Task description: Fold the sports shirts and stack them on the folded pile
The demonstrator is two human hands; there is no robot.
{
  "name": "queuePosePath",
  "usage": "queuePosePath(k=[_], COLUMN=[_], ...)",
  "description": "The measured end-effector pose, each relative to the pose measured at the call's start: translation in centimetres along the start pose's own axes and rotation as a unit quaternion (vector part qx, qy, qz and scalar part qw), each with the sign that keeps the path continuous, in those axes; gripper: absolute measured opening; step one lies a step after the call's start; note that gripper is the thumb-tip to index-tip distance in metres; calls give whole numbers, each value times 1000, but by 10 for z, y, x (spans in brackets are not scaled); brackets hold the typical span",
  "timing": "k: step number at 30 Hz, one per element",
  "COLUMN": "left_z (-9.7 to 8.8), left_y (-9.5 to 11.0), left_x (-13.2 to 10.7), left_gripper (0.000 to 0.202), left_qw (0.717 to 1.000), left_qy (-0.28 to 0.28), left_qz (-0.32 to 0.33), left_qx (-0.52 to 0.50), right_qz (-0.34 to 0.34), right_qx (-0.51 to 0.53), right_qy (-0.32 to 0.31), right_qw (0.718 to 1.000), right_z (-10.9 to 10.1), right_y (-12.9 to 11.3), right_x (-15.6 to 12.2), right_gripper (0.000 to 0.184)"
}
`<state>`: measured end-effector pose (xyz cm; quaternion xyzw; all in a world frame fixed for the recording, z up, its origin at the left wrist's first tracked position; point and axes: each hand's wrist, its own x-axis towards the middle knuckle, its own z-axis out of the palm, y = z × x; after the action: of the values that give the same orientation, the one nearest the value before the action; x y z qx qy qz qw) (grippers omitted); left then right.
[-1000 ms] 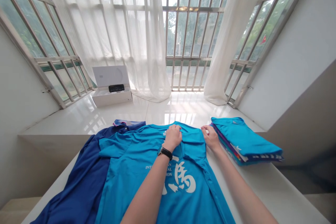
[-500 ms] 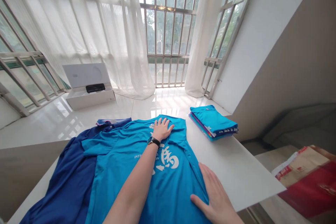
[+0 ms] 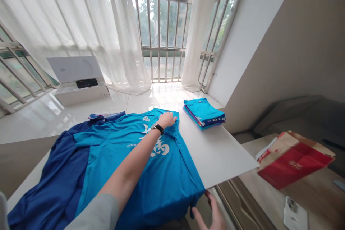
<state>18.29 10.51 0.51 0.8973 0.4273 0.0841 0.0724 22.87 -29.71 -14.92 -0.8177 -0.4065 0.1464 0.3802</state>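
A turquoise T-shirt [image 3: 161,172] with white printed lettering lies flat and back-up on a white table top [image 3: 215,154]. My left hand [image 3: 166,119], with a black watch on the wrist, rests flat on the shirt's far end. My right hand [image 3: 208,214] is below the table's near edge, fingers apart, next to the shirt's lower corner, which hangs over that edge. Neither hand visibly grips anything. A navy shirt [image 3: 51,172] lies partly under the turquoise one on the left. A grey sleeve [image 3: 94,215] covers my left forearm's upper part.
A folded stack of shirts [image 3: 204,113] sits on the table's far right. Beyond it, an open white box [image 3: 81,95] holding a black object stands on the glossy sill. To the lower right, a red paper bag [image 3: 293,161] and a white phone [image 3: 295,214] lie on a wooden surface.
The view has swung to the right. My right hand has moved from the shirt's surface to below the table edge, and my left hand has slid further up the shirt.
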Motion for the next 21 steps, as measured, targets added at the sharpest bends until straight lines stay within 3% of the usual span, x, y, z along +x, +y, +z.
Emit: queuePosePath(k=[6,11,15,17,21], left_z=[-4,-25,-39,-43,-41], left_y=[7,9,10,14,30], left_x=[13,-11,-57,-82,-119], left_gripper=[40,43,29,27,36], left_qw=[998,1000,984,955,917], left_qy=[-44,-19,-81,-124,-177], left_qz=[-33,10,155,258,344], left_qx=[15,3,-44,-82,-94], right_qz=[6,33,70,48,-14], right_qx=[62,54,53,47,24], right_qy=[70,135,128,132,150], right_qw=[996,989,988,989,988], right_z=[17,14,7,6,2], right_y=[-14,-14,-22,-26,-30], right_x=[7,-2,-6,-6,-2], right_gripper=[53,48,54,59,54])
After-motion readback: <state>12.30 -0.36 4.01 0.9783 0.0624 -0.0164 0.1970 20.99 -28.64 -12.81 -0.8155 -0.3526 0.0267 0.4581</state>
